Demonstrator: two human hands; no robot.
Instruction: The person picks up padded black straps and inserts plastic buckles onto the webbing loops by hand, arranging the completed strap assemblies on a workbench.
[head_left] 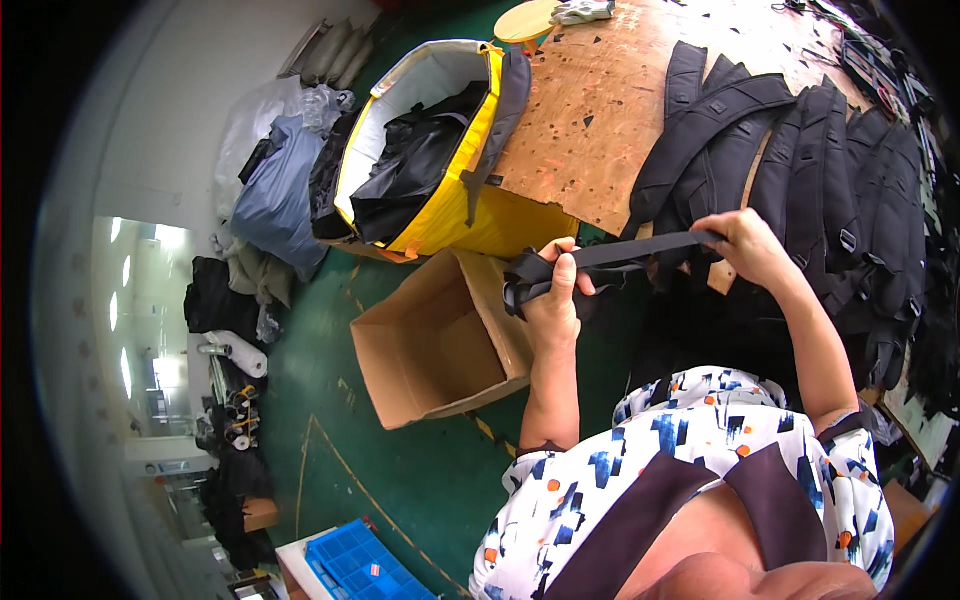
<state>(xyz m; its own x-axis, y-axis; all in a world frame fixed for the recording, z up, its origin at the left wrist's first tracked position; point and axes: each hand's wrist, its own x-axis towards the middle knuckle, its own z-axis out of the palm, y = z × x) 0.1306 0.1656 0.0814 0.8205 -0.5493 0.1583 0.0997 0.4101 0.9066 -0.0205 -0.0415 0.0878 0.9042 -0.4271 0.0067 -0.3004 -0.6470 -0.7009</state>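
Observation:
A length of black webbing strap (640, 248) is stretched between my two hands at the table's near edge. My left hand (556, 290) is closed round a bunched part of it, with loops hanging beside the wrist and the thumb raised. My right hand (745, 245) pinches the other stretch of the strap, up and to the right. Right beside that hand lies a row of padded black shoulder straps (790, 170), their ends hanging over the table edge. Some of the webbing below my hands blends into the dark background, so its ends cannot be made out.
An open cardboard box (440, 345) stands on the green floor to my left. Behind it is a yellow bag (470, 215) holding black material. The wooden table (575, 130) carries white gloves (583, 11). A blue plastic tray (365, 562) sits lower left; bundles line the wall.

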